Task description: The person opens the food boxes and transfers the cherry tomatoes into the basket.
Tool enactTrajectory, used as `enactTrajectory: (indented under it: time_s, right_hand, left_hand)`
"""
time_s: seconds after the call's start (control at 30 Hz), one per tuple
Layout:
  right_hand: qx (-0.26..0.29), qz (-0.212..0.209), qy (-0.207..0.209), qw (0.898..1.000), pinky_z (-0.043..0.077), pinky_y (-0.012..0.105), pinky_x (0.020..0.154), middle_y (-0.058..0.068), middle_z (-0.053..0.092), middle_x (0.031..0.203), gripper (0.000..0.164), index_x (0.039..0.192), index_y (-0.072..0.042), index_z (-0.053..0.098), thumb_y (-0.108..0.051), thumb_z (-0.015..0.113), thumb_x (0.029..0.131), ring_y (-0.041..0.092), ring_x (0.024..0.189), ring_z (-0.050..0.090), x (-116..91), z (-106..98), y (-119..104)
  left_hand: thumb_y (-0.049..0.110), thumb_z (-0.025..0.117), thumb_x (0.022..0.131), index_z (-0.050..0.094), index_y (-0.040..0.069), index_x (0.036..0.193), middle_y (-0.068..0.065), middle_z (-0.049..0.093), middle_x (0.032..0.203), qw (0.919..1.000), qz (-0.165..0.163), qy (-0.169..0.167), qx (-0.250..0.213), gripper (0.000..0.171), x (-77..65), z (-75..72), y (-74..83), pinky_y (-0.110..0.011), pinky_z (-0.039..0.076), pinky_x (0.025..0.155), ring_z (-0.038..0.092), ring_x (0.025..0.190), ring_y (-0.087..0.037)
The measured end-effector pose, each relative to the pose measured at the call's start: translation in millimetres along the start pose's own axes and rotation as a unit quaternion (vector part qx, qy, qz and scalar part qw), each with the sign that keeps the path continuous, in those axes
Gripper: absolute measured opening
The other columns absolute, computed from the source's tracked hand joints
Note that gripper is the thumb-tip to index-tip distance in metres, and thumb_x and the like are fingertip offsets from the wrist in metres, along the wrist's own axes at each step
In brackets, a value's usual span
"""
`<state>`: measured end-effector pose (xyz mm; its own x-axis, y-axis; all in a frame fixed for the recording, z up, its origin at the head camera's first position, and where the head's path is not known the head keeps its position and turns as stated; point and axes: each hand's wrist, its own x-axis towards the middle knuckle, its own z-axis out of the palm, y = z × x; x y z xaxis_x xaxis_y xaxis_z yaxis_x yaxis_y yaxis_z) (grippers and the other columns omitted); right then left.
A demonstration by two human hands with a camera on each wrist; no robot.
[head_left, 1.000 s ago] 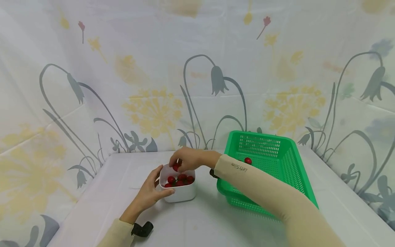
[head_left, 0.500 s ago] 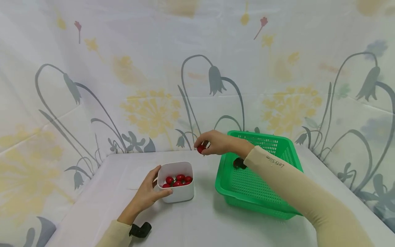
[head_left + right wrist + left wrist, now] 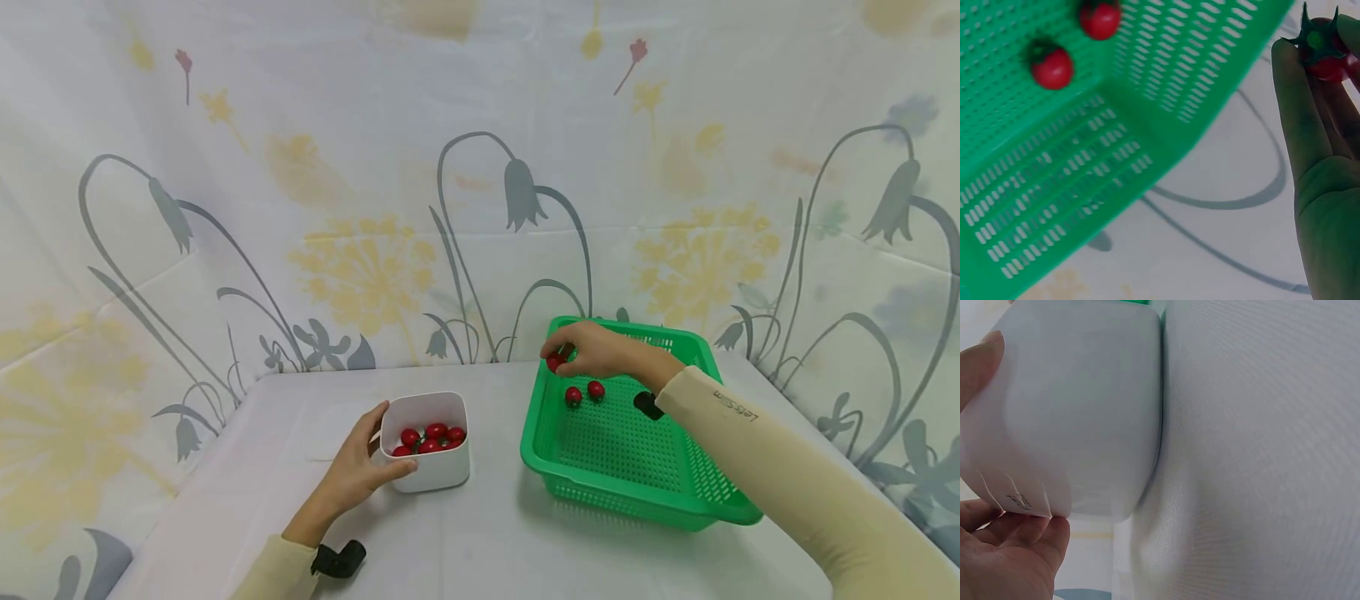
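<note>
My left hand [image 3: 348,479] grips a small white square container [image 3: 432,475] with its thumb on the near side and fingers on the far left side. In the left wrist view, the thumb and fingers press on the container's walls [image 3: 1079,406]. Several red cherry tomatoes [image 3: 429,446] lie inside it. My right hand [image 3: 596,350] pinches one cherry tomato [image 3: 555,362] above the far left rim of a green plastic basket [image 3: 622,454]. Green sepals show on that held tomato [image 3: 1329,53] in the right wrist view. Two cherry tomatoes [image 3: 596,390] rest on the basket floor.
Both containers stand on a white-covered table [image 3: 480,542], with a gap between them. A flower-printed curtain [image 3: 360,208] hangs behind and along the sides. Black wrist devices [image 3: 339,559] are strapped on both sleeves.
With a cherry tomato pinched, my right hand has lifted out of the white container and travelled right to the basket. The left hand keeps its hold on the white container.
</note>
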<state>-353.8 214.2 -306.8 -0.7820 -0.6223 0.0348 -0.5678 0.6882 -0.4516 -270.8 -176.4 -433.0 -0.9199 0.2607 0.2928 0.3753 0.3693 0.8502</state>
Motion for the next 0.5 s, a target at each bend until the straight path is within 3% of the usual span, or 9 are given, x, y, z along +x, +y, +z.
enactTrajectory:
  time_s: [0.37,0.5]
  right_hand:
    - [-0.009,0.024,-0.039,0.999,0.054,0.033,0.077,0.013,0.063,0.114,0.031,0.118,0.0,0.063,-0.003,0.065,0.087,0.025,0.097,0.061,-19,20,38]
    - [-0.027,0.022,-0.044,0.998,0.054,0.034,0.076,0.013,0.063,0.11,0.029,0.114,0.0,0.064,-0.003,0.066,0.085,0.024,0.095,0.062,-20,25,47]
  left_hand:
    - [0.023,0.084,0.073,0.022,-0.002,0.148,-0.019,0.028,0.151,1.0,-0.002,-0.001,0.0,0.101,-0.2,-0.6,1.2,-0.046,0.03,0.109,0.029,0.138,-0.035]
    - [0.023,0.085,0.073,0.022,-0.001,0.149,-0.018,0.028,0.151,1.0,-0.005,-0.002,-0.002,0.101,-0.2,-0.9,2.7,-0.045,0.03,0.109,0.029,0.139,-0.034]
